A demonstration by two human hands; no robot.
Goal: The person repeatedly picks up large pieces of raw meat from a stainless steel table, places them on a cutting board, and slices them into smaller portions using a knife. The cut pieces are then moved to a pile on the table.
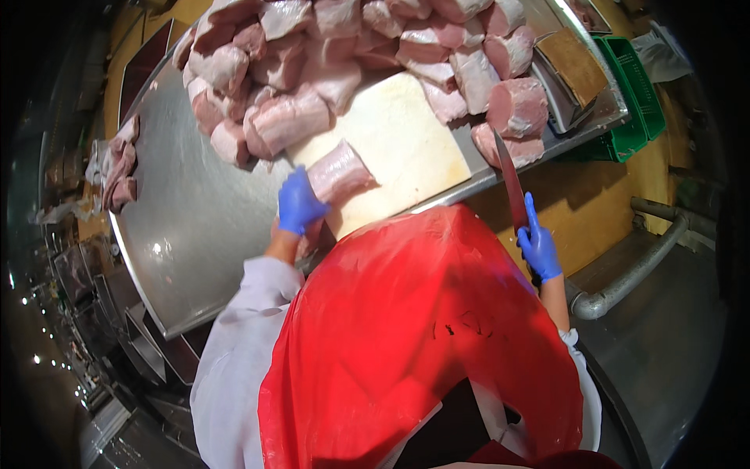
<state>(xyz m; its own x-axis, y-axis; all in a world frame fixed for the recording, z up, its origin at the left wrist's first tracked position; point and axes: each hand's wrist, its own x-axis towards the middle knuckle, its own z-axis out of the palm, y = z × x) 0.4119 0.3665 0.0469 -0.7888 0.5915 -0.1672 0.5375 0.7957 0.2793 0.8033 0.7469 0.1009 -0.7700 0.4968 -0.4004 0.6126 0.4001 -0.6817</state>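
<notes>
My left hand (301,202), in a blue glove, has its fingers closed at the left end of a pale pink piece of raw meat (340,173). That piece lies on a whitish cutting board (410,148). Below the hand, beside my apron, another bit of meat (310,239) partly shows. Off the table's front edge, my right hand (539,248), also gloved in blue, grips a long knife (509,180). Its index finger stretches along the knife, and the blade points up and away, its tip close to a meat chunk (508,146) at the board's right.
Many chunks of raw meat (285,123) are heaped around the board's far side on a metal table (187,234). More meat (123,164) sits at the left edge. At the right stand a brown-topped box (572,66) and a green crate (637,102). A metal pipe rail (625,281) runs lower right.
</notes>
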